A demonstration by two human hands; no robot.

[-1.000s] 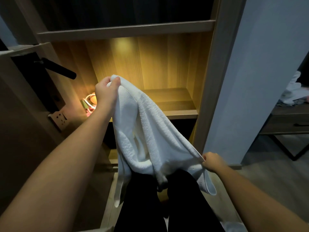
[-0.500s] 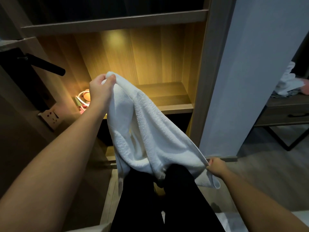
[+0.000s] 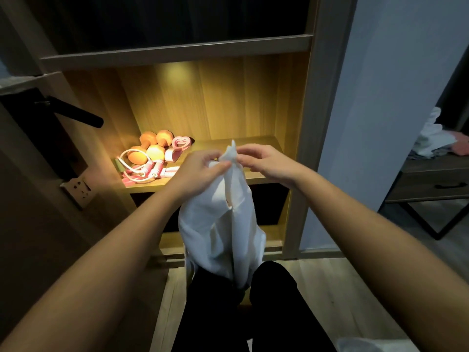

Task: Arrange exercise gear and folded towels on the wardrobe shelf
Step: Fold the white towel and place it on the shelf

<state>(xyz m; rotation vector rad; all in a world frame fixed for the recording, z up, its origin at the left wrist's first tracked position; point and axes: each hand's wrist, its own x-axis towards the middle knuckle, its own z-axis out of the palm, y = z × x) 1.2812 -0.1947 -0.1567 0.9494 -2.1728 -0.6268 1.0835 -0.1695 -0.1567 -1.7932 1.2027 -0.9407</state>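
A white towel [image 3: 223, 232] is pinched at its top, where 2 corners seem to be held together, by the left hand [image 3: 200, 171] and the right hand [image 3: 264, 161]. The rest hangs below them. It is judged soft, light and limp, so corners should be gripped.

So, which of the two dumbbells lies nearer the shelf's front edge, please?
The front dumbbell, by the white cord; the rear dumbbell lies behind it, beside the pink heart.
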